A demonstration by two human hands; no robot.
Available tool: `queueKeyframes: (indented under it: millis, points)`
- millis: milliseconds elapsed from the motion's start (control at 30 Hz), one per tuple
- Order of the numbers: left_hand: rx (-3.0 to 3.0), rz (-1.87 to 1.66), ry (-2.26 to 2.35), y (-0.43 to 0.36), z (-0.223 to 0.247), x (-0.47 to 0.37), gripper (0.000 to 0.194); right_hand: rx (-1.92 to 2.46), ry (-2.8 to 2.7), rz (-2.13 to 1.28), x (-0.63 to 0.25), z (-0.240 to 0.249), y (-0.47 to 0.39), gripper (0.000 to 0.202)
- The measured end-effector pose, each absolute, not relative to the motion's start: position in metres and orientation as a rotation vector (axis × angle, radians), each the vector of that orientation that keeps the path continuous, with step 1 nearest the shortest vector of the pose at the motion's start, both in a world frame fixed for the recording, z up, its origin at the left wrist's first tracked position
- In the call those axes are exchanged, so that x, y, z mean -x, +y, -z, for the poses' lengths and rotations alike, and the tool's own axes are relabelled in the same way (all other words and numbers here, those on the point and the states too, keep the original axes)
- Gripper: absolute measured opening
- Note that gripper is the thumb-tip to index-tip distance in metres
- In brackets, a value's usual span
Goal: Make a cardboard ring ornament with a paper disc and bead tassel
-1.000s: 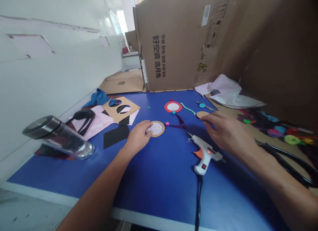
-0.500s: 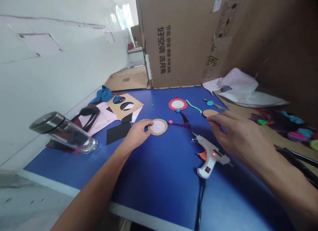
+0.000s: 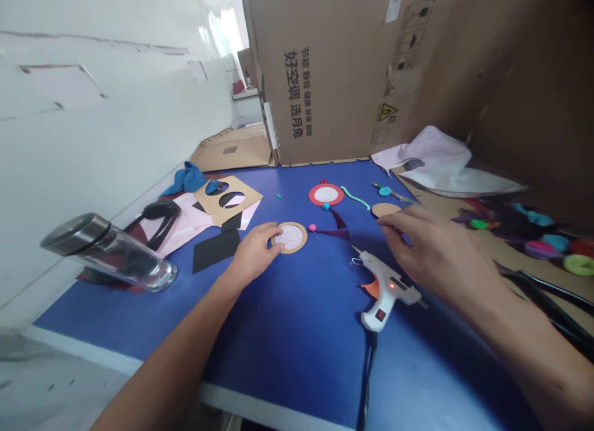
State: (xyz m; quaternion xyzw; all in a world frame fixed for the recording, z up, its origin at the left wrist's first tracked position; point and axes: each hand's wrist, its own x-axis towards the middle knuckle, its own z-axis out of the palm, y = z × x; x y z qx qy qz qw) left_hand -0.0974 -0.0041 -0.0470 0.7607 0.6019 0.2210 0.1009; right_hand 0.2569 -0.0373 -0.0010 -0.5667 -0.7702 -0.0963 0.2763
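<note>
My left hand (image 3: 253,253) rests on the blue table (image 3: 297,332), its fingertips pressing the left edge of a round cardboard ring with a white centre (image 3: 290,237). A pink bead and a dark maroon tassel (image 3: 331,231) trail from that ring to the right. My right hand (image 3: 434,253) hovers with fingers spread just beyond a white hot glue gun (image 3: 384,289) whose light glows orange, and close to a plain cardboard disc (image 3: 384,209). Neither hand grips anything. Farther back lies a red ring with a white centre (image 3: 325,195).
A glass bottle with a metal lid (image 3: 107,253) lies at the left. Cardboard with cut-out circles (image 3: 227,199), black paper (image 3: 216,250), pink paper and blue cloth (image 3: 188,179) sit behind it. A big cardboard box (image 3: 334,72) walls the back. Colourful craft bits (image 3: 547,239) and black cables lie right.
The view has shifted slightly. My right hand has edged a little toward the glue gun; my left hand stays on the cardboard ring.
</note>
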Motion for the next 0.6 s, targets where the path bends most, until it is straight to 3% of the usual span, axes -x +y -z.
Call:
queueKeyframes:
  millis: [400,600]
  points:
    - [-2.305,-0.709,1.704,-0.0052,0.0442,0.0938,0.032,1.525,-2.054,0.247,-0.2571,0.0012,-0.0377,0.032]
    - [-2.322,-0.659,1.697,-0.0043,0.0417,0.0935,0.030,1.613,-2.079,0.038,-0.2638,0.0045,-0.0320,0.032]
